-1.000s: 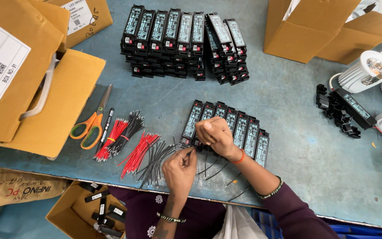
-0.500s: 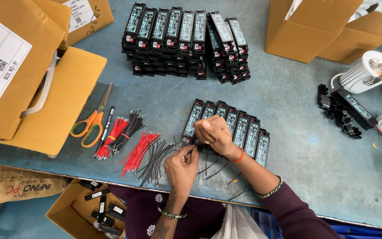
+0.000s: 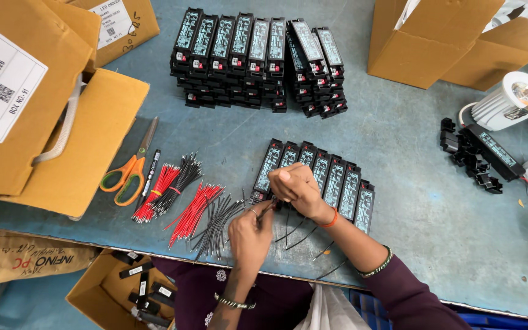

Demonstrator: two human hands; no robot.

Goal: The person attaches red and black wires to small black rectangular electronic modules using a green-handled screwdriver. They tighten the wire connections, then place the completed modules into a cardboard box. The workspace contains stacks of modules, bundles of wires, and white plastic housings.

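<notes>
Blue-grey bench [image 3: 410, 183], cardboard boxes [image 3: 50, 122] at the edges. Large stack of black driver units [image 3: 258, 58] at back. Row of eight units [image 3: 331, 183] before me; several have black leads fitted. Loose red wires [image 3: 190, 211] and black wires [image 3: 218, 223] remain. My right hand [image 3: 297, 186] steadies the row's left end; my left hand [image 3: 249, 229] has fingers pinched on one black wire there.
</notes>
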